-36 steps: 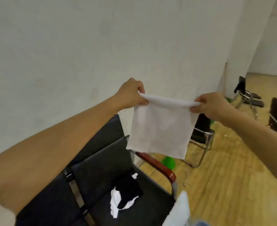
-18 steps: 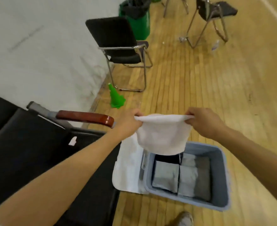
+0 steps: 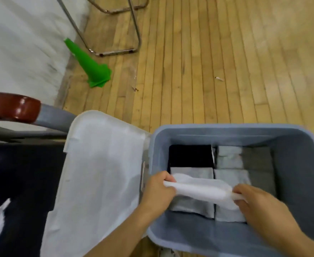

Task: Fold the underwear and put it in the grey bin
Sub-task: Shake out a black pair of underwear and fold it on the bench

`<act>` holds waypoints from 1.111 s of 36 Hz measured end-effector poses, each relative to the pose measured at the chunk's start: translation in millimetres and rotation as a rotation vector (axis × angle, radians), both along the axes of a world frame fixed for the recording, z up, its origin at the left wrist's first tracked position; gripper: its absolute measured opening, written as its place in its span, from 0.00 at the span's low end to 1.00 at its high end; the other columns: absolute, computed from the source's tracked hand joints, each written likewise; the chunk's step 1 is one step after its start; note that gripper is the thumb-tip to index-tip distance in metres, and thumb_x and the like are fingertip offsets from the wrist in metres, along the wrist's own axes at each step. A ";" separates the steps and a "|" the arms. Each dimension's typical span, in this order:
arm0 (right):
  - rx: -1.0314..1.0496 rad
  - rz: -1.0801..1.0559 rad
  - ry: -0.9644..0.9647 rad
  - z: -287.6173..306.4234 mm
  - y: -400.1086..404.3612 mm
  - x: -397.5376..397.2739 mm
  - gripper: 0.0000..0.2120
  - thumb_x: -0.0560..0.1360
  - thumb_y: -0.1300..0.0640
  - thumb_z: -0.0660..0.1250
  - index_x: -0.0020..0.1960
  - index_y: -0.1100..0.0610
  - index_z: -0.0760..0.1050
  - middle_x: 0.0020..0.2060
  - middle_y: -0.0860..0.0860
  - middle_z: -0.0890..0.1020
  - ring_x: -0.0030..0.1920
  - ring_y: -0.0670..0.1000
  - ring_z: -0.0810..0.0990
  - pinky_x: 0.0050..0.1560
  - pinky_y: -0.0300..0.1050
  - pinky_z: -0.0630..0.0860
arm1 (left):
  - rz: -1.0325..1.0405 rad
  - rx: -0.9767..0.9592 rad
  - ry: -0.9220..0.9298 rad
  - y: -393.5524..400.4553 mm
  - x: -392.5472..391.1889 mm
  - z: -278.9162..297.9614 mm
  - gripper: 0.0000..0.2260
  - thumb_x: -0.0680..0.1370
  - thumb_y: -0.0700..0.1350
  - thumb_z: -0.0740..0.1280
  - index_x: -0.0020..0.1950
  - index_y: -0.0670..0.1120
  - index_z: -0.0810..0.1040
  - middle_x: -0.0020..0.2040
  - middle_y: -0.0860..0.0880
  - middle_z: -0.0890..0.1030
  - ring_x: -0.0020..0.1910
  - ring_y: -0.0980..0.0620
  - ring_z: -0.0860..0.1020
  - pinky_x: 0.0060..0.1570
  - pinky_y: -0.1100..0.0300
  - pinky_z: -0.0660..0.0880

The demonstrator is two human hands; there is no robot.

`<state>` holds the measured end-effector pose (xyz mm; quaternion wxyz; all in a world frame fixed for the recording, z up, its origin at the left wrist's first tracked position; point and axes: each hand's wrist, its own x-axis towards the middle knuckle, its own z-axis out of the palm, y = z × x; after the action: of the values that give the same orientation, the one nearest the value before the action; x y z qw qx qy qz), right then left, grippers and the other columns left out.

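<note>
Both hands, left (image 3: 157, 191) and right (image 3: 260, 204), pinch an end of our folded underwear (image 3: 198, 189), kept flat so it drops neatly inside the bin (image 3: 226, 129), over the stacks there.

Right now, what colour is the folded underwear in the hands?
White; the folded underwear shows best in the head view.

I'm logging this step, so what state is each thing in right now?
white underwear: folded, held at both ends inside the bin
grey bin: open, folded pieces lying inside
white lid: off, beside the bin
left hand: grips the underwear
right hand: grips the underwear
green cone: tipped over on the floor
</note>
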<state>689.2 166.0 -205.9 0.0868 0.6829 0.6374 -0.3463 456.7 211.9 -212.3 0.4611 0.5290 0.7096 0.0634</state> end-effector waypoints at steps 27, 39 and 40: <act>0.068 0.277 -0.151 -274.8 72.5 -54.9 0.43 0.50 0.52 0.84 0.61 0.66 0.76 0.60 0.63 0.77 0.57 0.62 0.80 0.51 0.55 0.78 | -0.572 0.187 0.254 55.9 26.2 -254.4 0.27 0.80 0.40 0.59 0.77 0.49 0.53 0.78 0.51 0.43 0.77 0.52 0.41 0.75 0.58 0.42; 0.605 0.526 0.211 117.8 116.3 -205.1 0.27 0.81 0.43 0.38 0.66 0.58 0.66 0.63 0.54 0.77 0.65 0.51 0.68 0.57 0.50 0.75 | -0.027 0.660 0.398 57.1 -140.9 101.9 0.18 0.74 0.40 0.64 0.63 0.46 0.69 0.65 0.44 0.72 0.63 0.52 0.66 0.56 0.54 0.75; 0.634 0.582 0.229 143.4 123.6 -230.7 0.26 0.81 0.43 0.41 0.66 0.57 0.67 0.62 0.53 0.78 0.64 0.50 0.71 0.57 0.47 0.74 | -0.013 0.646 0.418 52.2 -167.7 133.1 0.20 0.72 0.37 0.67 0.64 0.45 0.71 0.69 0.45 0.69 0.68 0.51 0.63 0.64 0.52 0.71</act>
<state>458.5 289.6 -62.5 -0.1039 0.4254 0.8831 -0.1684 289.0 264.1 -79.1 0.1163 0.6530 0.7284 0.1717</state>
